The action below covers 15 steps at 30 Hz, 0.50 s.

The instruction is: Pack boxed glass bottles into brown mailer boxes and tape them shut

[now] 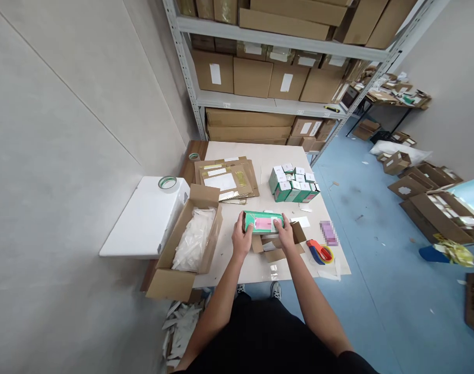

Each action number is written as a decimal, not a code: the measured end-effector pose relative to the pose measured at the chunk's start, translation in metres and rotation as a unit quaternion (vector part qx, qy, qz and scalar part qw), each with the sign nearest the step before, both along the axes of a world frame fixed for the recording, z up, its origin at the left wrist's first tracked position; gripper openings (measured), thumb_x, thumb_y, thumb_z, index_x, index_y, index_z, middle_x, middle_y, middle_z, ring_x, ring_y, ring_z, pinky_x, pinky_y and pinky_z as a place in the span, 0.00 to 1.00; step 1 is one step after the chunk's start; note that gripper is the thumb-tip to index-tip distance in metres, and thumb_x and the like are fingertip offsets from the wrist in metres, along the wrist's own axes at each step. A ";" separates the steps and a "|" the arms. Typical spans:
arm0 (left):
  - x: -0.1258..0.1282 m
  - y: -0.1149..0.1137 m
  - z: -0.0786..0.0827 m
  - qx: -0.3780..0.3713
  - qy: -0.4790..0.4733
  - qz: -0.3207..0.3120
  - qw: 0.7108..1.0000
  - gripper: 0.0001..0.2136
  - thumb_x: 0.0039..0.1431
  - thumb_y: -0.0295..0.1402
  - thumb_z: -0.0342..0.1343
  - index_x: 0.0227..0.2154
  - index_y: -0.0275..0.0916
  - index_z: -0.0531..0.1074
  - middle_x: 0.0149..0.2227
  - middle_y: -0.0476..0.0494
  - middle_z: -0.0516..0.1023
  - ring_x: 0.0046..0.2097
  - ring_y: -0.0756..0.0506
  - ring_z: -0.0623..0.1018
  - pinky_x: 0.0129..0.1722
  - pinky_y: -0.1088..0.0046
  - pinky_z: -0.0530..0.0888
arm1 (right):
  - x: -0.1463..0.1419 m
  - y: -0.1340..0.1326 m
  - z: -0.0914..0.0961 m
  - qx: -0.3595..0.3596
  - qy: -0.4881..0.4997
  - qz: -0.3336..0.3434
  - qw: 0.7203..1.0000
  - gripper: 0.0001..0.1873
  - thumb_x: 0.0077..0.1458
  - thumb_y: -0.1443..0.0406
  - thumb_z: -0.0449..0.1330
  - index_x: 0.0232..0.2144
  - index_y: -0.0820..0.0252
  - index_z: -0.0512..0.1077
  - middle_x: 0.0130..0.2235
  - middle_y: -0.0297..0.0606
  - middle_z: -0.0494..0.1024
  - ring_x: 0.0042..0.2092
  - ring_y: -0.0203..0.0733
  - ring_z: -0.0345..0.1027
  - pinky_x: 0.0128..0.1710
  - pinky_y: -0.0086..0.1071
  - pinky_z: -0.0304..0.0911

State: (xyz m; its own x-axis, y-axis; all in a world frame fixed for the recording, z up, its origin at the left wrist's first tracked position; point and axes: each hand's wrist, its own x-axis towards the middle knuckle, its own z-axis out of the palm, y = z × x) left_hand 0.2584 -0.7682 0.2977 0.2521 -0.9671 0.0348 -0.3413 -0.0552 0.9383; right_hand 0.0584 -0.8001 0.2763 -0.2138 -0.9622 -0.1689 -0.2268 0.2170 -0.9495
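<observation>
Between my two hands I hold a green box with a pink panel (pixel 263 223), lying lengthwise from left to right. My left hand (pixel 241 238) grips its left end, thumb on the front face. The right end is in my right hand (pixel 285 235), its thumb also on the front. Just below the held box, an open small cardboard carton (pixel 275 254) sits on the table (pixel 237 265), partly hidden by the box and my hands. A group of green and white boxes (pixel 293 184) stands farther back on the right.
To the left, an open carton (pixel 216 228) holds white plastic bags. Flattened cardboard (pixel 248 176) lies behind it. A red and blue tape dispenser (pixel 318 252) is at the right, near a blurred purple item (pixel 329 232). Shelving (pixel 268 104) with cartons stands behind the table.
</observation>
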 end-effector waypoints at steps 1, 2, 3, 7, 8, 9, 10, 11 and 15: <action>-0.011 0.002 -0.002 0.007 0.007 -0.008 1.000 0.33 0.70 0.40 0.51 0.74 0.48 0.49 0.71 0.44 0.65 0.70 0.40 0.65 0.69 0.63 0.64 | -0.013 0.003 -0.001 0.003 0.009 -0.008 1.000 0.47 0.61 0.43 0.58 0.73 0.60 0.55 0.69 0.46 0.66 0.69 0.53 0.61 0.66 0.41 0.64; -0.023 0.003 -0.004 0.016 0.014 -0.016 1.000 0.32 0.71 0.40 0.49 0.75 0.48 0.48 0.72 0.45 0.62 0.72 0.40 0.63 0.69 0.64 0.63 | -0.025 0.005 -0.003 0.007 0.021 -0.013 1.000 0.46 0.61 0.44 0.57 0.73 0.60 0.55 0.69 0.46 0.67 0.69 0.53 0.62 0.65 0.41 0.64; -0.034 0.006 -0.007 0.029 0.021 -0.024 0.999 0.31 0.72 0.40 0.46 0.75 0.48 0.47 0.73 0.45 0.60 0.73 0.41 0.62 0.70 0.64 0.62 | -0.038 0.007 -0.005 0.011 0.035 -0.016 0.999 0.46 0.62 0.44 0.56 0.73 0.60 0.55 0.68 0.46 0.68 0.69 0.52 0.62 0.65 0.41 0.64; -0.077 0.015 -0.028 0.091 0.037 -0.044 0.994 0.31 0.74 0.43 0.42 0.76 0.47 0.42 0.75 0.45 0.54 0.74 0.41 0.58 0.71 0.64 0.61 | -0.080 0.011 -0.013 0.019 0.080 -0.025 0.996 0.43 0.61 0.47 0.55 0.73 0.58 0.56 0.67 0.43 0.70 0.68 0.53 0.63 0.67 0.45 0.62; -0.086 0.018 -0.035 0.105 0.037 -0.046 0.993 0.32 0.74 0.43 0.41 0.76 0.46 0.41 0.76 0.44 0.53 0.74 0.41 0.58 0.71 0.63 0.61 | -0.088 0.011 -0.015 0.022 0.086 -0.026 0.996 0.42 0.61 0.47 0.55 0.72 0.57 0.57 0.66 0.43 0.71 0.68 0.53 0.63 0.67 0.46 0.61; -0.093 0.020 -0.042 0.118 0.035 -0.048 0.991 0.32 0.74 0.43 0.41 0.76 0.46 0.40 0.76 0.43 0.52 0.74 0.41 0.57 0.71 0.63 0.61 | -0.094 0.011 -0.017 0.027 0.090 -0.026 0.995 0.42 0.61 0.48 0.55 0.72 0.57 0.59 0.66 0.43 0.71 0.68 0.54 0.63 0.67 0.47 0.60; -0.100 0.021 -0.048 0.129 0.031 -0.047 0.990 0.32 0.74 0.43 0.40 0.76 0.45 0.39 0.76 0.43 0.51 0.74 0.41 0.57 0.70 0.63 0.61 | -0.100 0.011 -0.020 0.031 0.091 -0.024 0.995 0.41 0.60 0.48 0.55 0.71 0.56 0.60 0.66 0.43 0.71 0.68 0.54 0.63 0.68 0.47 0.59; -0.105 0.023 -0.054 0.139 0.025 -0.044 0.989 0.32 0.74 0.43 0.40 0.76 0.44 0.38 0.76 0.42 0.51 0.74 0.40 0.58 0.70 0.62 0.62 | -0.105 0.011 -0.022 0.033 0.090 -0.018 0.995 0.40 0.60 0.49 0.55 0.71 0.56 0.60 0.66 0.44 0.71 0.68 0.54 0.63 0.68 0.47 0.59; -0.113 0.026 -0.071 0.148 -0.028 -0.017 0.989 0.37 0.71 0.39 0.47 0.76 0.42 0.36 0.76 0.40 0.49 0.76 0.39 0.53 0.72 0.59 0.58 | -0.120 0.007 -0.037 0.028 0.066 0.005 0.997 0.41 0.60 0.51 0.55 0.72 0.57 0.58 0.67 0.44 0.70 0.69 0.51 0.62 0.68 0.47 0.59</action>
